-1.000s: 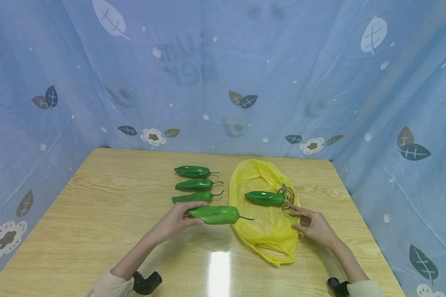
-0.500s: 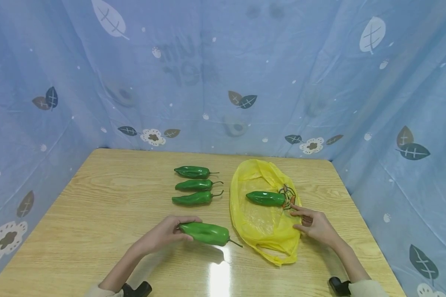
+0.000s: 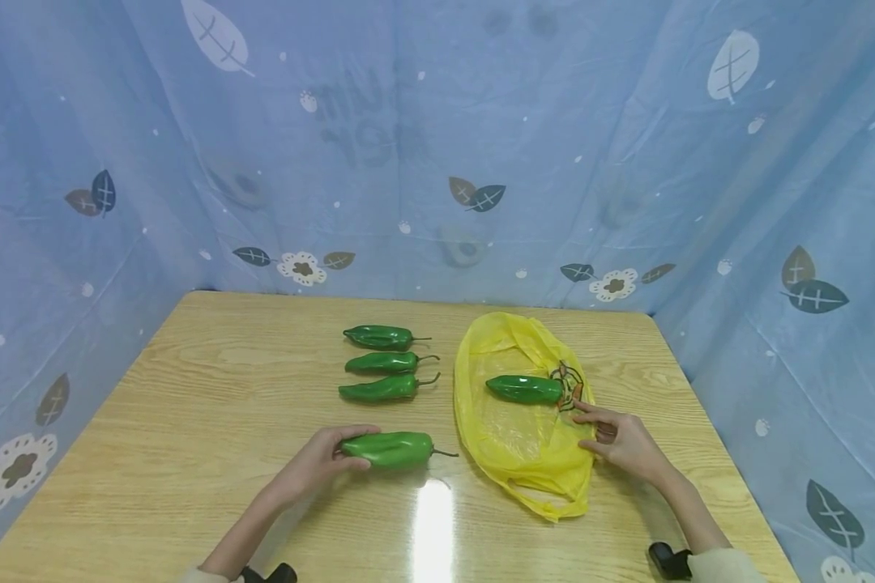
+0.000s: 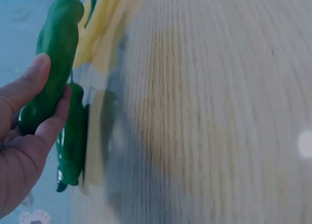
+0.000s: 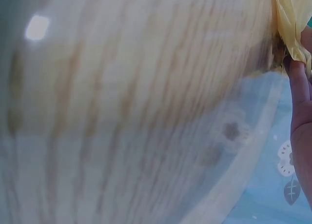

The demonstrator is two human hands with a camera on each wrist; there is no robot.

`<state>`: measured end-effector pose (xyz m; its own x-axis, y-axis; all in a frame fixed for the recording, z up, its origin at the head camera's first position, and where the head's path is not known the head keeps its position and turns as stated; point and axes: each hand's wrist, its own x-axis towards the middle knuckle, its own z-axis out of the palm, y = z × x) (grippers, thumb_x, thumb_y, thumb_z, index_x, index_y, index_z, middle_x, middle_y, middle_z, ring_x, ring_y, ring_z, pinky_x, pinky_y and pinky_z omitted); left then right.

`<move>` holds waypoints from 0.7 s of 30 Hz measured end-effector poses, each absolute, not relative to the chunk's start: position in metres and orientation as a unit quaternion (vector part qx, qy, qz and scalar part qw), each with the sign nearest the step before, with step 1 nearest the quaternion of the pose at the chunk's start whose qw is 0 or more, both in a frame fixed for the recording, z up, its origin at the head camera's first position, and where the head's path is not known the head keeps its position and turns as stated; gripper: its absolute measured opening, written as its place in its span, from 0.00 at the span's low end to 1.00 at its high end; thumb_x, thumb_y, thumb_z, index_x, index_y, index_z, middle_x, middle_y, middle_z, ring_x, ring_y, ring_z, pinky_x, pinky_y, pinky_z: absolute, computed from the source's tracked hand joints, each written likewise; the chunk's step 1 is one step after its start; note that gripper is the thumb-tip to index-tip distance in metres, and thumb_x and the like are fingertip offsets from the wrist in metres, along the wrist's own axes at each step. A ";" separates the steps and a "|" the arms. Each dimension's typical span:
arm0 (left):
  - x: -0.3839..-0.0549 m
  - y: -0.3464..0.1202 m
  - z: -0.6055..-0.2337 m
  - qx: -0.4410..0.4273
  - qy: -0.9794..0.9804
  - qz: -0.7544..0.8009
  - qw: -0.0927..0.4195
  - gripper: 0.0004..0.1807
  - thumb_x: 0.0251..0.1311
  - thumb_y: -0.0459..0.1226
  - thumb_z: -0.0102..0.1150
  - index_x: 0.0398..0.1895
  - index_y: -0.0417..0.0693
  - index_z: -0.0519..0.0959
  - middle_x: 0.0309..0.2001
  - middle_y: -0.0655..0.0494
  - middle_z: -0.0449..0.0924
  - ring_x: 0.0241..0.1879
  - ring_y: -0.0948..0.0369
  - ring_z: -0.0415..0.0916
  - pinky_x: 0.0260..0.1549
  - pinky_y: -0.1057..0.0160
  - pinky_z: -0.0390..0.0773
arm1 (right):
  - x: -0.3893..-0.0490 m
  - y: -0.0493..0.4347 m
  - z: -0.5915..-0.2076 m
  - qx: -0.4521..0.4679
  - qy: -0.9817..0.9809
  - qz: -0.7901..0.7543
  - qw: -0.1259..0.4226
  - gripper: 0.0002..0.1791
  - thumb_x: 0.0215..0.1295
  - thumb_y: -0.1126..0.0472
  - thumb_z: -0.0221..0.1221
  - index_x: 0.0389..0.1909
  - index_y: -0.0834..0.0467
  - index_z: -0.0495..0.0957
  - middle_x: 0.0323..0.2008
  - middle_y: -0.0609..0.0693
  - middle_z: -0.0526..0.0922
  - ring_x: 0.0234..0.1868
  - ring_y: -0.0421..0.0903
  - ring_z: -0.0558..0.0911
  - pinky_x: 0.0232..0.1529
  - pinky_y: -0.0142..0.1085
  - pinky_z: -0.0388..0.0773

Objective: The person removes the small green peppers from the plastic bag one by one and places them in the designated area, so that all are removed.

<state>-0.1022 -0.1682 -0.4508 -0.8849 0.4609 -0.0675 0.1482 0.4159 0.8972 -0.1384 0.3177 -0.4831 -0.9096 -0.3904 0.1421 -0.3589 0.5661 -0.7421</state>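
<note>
My left hand [image 3: 319, 467] grips a large green chili pepper [image 3: 396, 449] by its tapered end, its stem pointing right. In the left wrist view, thumb and fingers wrap this pepper [image 4: 58, 48] from both sides. On the table's right half lies a yellow plastic bag [image 3: 532, 470], spread flat with its handle loop toward me. Another green pepper [image 3: 522, 389] lies on the bag, its stem end at the printed mark. My right hand [image 3: 625, 444] holds the bag's right edge, and in the right wrist view the yellow film [image 5: 292, 29] folds over its fingers.
Beyond my left hand, three green peppers lie in a column on the wooden table [image 3: 211, 405]: far pepper [image 3: 379, 337], middle pepper [image 3: 382, 363] and near pepper [image 3: 379, 389]. A blue patterned curtain [image 3: 437, 162] encloses the back and sides.
My left hand has drawn the held pepper back toward me and leftward, away from the bag's edge and the near pepper. The right hand and bag have shifted very slightly right.
</note>
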 end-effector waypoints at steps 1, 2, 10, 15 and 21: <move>-0.103 -0.169 -0.451 0.180 0.828 0.508 0.152 0.29 0.58 0.38 0.64 0.61 0.33 0.71 0.54 0.41 0.76 0.40 0.62 0.74 0.39 0.70 0.77 | -0.139 0.318 -0.483 -0.211 0.885 -0.415 0.019 0.21 0.56 0.64 0.68 0.51 0.64 0.80 0.61 0.63 0.73 0.54 0.62 0.77 0.47 0.38 0.81; -0.103 -0.170 -0.451 0.176 0.830 0.508 0.150 0.29 0.58 0.38 0.64 0.61 0.34 0.71 0.54 0.42 0.76 0.40 0.62 0.74 0.39 0.69 0.77 | -0.139 0.318 -0.483 -0.210 0.885 -0.415 0.020 0.21 0.56 0.65 0.68 0.51 0.64 0.80 0.61 0.63 0.73 0.54 0.62 0.77 0.47 0.38 0.81; -0.114 -0.173 -0.454 0.169 0.833 0.509 0.137 0.28 0.58 0.34 0.63 0.61 0.33 0.71 0.53 0.40 0.77 0.40 0.59 0.75 0.39 0.69 0.78 | -0.139 0.318 -0.483 -0.211 0.886 -0.413 0.017 0.20 0.56 0.64 0.68 0.51 0.64 0.80 0.61 0.63 0.73 0.54 0.62 0.76 0.47 0.39 0.80; -0.124 -0.176 -0.458 0.170 0.839 0.501 0.132 0.27 0.59 0.35 0.63 0.61 0.34 0.72 0.52 0.41 0.77 0.40 0.59 0.75 0.39 0.69 0.78 | -0.139 0.318 -0.483 -0.209 0.889 -0.408 0.015 0.20 0.56 0.64 0.68 0.51 0.64 0.81 0.60 0.62 0.74 0.54 0.62 0.77 0.46 0.37 0.81; -0.135 -0.180 -0.460 0.185 0.843 0.487 0.134 0.27 0.59 0.35 0.63 0.60 0.33 0.72 0.45 0.46 0.78 0.37 0.61 0.73 0.34 0.69 0.77 | -0.139 0.316 -0.483 -0.203 0.885 -0.419 0.023 0.20 0.56 0.65 0.68 0.51 0.65 0.80 0.60 0.64 0.73 0.54 0.63 0.76 0.47 0.37 0.80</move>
